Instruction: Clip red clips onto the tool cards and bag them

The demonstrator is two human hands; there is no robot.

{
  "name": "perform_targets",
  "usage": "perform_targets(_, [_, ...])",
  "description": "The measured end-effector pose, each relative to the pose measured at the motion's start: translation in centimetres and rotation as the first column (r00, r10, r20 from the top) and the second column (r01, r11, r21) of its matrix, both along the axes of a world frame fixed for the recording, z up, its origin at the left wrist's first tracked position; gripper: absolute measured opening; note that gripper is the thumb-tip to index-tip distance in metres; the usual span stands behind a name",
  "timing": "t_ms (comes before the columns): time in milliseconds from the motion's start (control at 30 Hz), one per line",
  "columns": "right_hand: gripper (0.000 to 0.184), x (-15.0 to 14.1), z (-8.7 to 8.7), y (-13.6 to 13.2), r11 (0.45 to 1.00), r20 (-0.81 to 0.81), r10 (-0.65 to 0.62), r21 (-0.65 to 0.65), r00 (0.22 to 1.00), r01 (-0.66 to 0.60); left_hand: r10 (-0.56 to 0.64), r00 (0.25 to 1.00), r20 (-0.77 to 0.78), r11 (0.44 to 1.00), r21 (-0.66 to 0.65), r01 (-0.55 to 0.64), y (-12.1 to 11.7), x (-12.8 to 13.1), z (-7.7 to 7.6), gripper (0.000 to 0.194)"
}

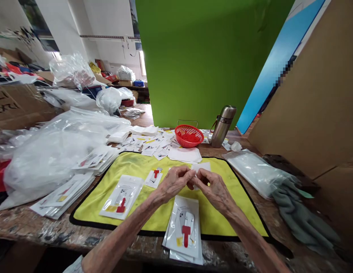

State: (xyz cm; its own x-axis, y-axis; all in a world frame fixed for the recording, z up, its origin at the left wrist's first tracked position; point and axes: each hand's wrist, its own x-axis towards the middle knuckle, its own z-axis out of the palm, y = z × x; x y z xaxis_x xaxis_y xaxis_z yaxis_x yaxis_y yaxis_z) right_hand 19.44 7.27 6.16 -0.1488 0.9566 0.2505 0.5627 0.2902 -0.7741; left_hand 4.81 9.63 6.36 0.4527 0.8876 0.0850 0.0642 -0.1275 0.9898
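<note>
My left hand [178,182] and my right hand [213,187] meet over the yellow cloth [224,212], their fingers pinched together. Whatever lies between the fingertips is too small and covered to make out. Just behind them is a white paper piece [204,166], partly hidden. Nearer to me, a stack of clear-fronted packets [184,227] overhangs the cloth's front edge; the top one shows a red tab and a printed card. To the left lie another such packet [122,197] and a small card [153,178] with a red piece on it.
Behind the cloth stand a red plastic basket [189,135] holding red pieces and a steel thermos [223,127]. Loose printed cards [153,146] spread beside the basket. Packet stacks [65,193] and large plastic bags [57,151] crowd the left. A clear bag [256,170] and grey cloth [301,216] lie right.
</note>
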Motion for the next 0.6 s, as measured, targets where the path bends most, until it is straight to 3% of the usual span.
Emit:
perform_targets(167, [0.039, 1.0, 0.4, -0.6, 0.974, -0.204, 0.139, -0.148, 0.969, -0.171, -0.113, 0.993, -0.021, 0.993, -0.024, 0.112, -0.5, -1.0, 0.7, 0.042])
perform_targets(267, [0.036, 1.0, 0.3, -1.0, 0.974, -0.142, 0.141, -0.156, 0.980, -0.163, -0.131, 0.983, -0.130, 0.991, 0.000, 0.132, -0.9, -0.8, 0.6, 0.035])
perform_targets(333, [0.029, 0.8, -0.2, -1.3, 0.999, 0.070, 0.042, 0.002, 0.997, -0.043, 0.049, 0.924, -0.379, 0.987, 0.160, 0.013, -1.5, -0.2, 0.5, 0.027])
perform_targets(433, [0.020, 0.3, -1.2, -1.6, 0.934, 0.362, -0.200, 0.350, 0.910, 0.066, 0.385, 0.646, -0.659, 0.893, 0.443, -0.079, -2.7, 1.1, 0.4, 0.020])
perform_targets(500, [0.020, 0.3, -1.6, -1.6, 0.886, 0.420, -0.300, 0.456, 0.856, 0.087, 0.435, 0.537, -0.723, 0.877, 0.474, -0.072, -3.4, 1.7, 0.5, 0.021])
perform_targets(600, [0.015, 0.7, -1.7, -1.6, 0.909, 0.374, -0.271, 0.401, 0.887, 0.109, 0.431, 0.533, -0.728, 0.885, 0.457, -0.093, -3.7, 2.0, 0.7, 0.022])
